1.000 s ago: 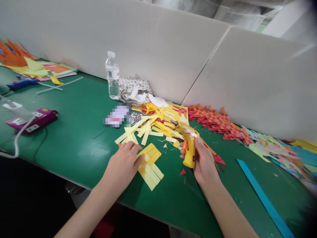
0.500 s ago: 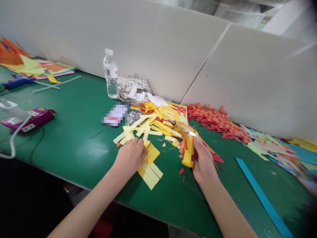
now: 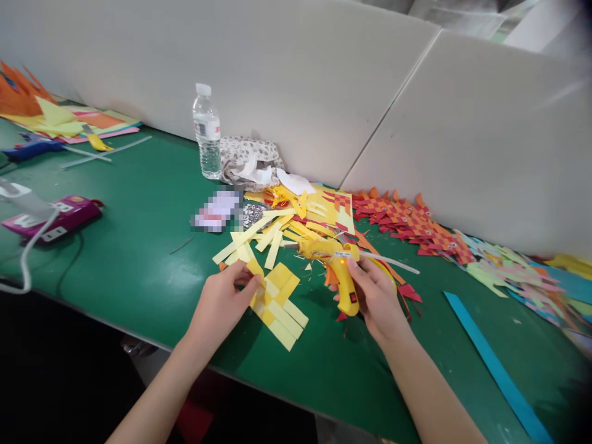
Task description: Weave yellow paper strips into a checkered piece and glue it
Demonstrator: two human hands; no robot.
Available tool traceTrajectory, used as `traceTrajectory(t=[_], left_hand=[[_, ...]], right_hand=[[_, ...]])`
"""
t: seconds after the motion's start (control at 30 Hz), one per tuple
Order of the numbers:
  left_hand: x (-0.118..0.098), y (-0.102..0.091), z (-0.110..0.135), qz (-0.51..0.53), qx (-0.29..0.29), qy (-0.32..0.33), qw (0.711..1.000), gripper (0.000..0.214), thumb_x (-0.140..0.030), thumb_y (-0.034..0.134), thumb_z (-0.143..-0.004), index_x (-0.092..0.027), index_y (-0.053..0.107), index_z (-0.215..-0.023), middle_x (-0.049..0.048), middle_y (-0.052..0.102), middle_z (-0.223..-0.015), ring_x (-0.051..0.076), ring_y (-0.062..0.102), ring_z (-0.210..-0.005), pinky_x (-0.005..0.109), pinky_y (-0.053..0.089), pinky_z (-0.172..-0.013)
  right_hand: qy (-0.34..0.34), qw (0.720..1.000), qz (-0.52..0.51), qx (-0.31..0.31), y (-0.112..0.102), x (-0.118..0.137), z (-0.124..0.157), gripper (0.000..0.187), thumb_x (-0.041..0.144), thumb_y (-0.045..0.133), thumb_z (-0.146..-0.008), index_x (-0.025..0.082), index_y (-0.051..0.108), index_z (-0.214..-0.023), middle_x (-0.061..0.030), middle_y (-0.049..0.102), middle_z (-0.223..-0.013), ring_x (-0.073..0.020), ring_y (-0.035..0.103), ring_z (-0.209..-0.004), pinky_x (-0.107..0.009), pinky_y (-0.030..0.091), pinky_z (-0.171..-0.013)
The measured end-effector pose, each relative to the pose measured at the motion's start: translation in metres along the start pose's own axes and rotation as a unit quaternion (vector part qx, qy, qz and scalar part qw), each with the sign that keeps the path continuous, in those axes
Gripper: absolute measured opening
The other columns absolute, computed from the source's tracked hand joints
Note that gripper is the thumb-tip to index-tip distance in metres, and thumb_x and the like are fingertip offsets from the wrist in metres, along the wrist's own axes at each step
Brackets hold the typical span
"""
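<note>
My right hand [image 3: 377,296] is closed round the handle of a yellow hot glue gun [image 3: 345,274]. Its nozzle points left, and a clear glue stick [image 3: 393,261] sticks out of its back end. My left hand [image 3: 227,296] pinches the upper left part of a woven yellow paper piece [image 3: 280,308], made of strips crossing over and under. The piece lies on the green table, the glue gun's tip above and to the right of the pinching fingers. Beyond it are loose pale yellow paper strips [image 3: 240,240] and a bag of small goggle eyes [image 3: 254,216].
A water bottle [image 3: 208,132] stands by the grey partition [image 3: 300,80]. Left of it lie a purple power strip [image 3: 60,219] and a blue glue gun [image 3: 34,151]. Woven red-orange paper fish [image 3: 411,222] are heaped at right, near a long blue strip [image 3: 494,364].
My left fingers have lifted and pinched the woven piece's upper edge, uncovering more of it. The glue gun has swung level, its nozzle moving left and down toward the piece.
</note>
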State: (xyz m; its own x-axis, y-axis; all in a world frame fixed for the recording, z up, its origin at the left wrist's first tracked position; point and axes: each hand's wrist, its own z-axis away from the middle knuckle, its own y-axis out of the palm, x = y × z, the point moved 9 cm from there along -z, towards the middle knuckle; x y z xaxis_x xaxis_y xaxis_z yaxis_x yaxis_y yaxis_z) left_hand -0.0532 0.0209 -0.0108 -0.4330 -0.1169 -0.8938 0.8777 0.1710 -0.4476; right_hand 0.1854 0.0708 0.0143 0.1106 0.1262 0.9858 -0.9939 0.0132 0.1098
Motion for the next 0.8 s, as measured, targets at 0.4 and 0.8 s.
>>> traceTrajectory(t=[0.4,0.8], left_hand=[[-0.003,-0.003,0.018,-0.146,-0.037,0.016,0.989,0.020,-0.038,0.043,-0.082,-0.023,0.053,-0.075,-0.0005,0.068,-0.078,0.019,0.061,-0.071,0.026,0.040,-0.058],[-0.011,0.001,0.025,-0.271,-0.067,0.085,0.956,0.020,-0.036,0.042,-0.085,-0.024,0.059,-0.084,0.0010,0.063,-0.076,0.019,0.057,-0.073,0.029,0.038,-0.066]], right_hand=[[-0.030,0.988,0.148,0.025,-0.001,-0.003,-0.003,0.042,0.046,0.068,-0.066,0.020,0.056,-0.097,-0.0010,0.067,-0.067,-0.0150,0.062,-0.048,-0.022,0.050,-0.040],[-0.066,0.947,0.310,0.053,0.003,-0.012,-0.005,0.037,0.047,0.060,-0.074,0.022,0.051,-0.100,-0.0031,0.070,-0.080,-0.0198,0.065,-0.067,-0.027,0.050,-0.053]])
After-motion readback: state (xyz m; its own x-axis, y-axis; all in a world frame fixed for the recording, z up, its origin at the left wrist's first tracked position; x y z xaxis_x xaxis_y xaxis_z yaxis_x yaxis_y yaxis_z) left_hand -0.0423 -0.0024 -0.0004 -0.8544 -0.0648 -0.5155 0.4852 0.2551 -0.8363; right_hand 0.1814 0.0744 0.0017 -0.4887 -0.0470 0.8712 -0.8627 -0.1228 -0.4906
